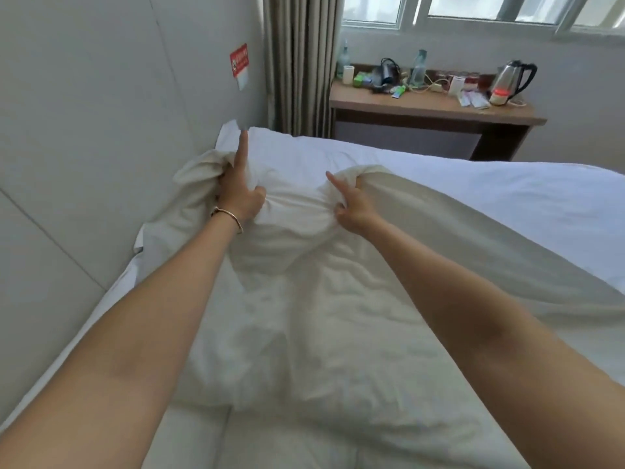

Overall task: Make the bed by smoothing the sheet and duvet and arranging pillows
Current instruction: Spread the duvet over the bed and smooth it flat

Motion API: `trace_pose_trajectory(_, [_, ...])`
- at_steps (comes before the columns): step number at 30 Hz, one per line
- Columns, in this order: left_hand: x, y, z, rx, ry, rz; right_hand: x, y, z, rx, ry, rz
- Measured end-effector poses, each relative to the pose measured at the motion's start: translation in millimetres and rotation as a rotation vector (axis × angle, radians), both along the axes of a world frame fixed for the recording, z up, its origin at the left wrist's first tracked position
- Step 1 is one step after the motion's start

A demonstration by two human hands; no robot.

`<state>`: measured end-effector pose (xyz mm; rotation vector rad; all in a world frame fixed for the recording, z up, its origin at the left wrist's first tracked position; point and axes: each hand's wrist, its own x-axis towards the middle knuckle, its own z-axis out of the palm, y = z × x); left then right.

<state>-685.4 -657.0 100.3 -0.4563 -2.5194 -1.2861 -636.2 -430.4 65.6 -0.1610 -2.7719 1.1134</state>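
Observation:
A crumpled white duvet (304,316) lies bunched across the bed, its far edge gathered near the headboard wall. My left hand (238,194), with a bracelet on the wrist, grips a fold of that edge; the index finger points straight up. My right hand (351,206) grips another bunch of the same edge a little to the right, index finger also extended. Beyond the hands lies a white pillow (304,150). The smooth white sheet (507,198) shows on the right of the bed.
A padded grey wall panel (84,147) runs along the bed's left side, with a red sign (239,60) on it. A striped curtain (301,62) hangs behind the bed. A wooden desk (422,108) under the window holds bottles, a kettle (510,79) and small clutter.

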Motion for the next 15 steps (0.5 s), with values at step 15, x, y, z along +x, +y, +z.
trace_pose_trajectory(15, [-112.9,-2.3,-205.3,-0.849,-0.497,0.073,-158.9,34.7,-189.6,-0.768,-0.281,0.071])
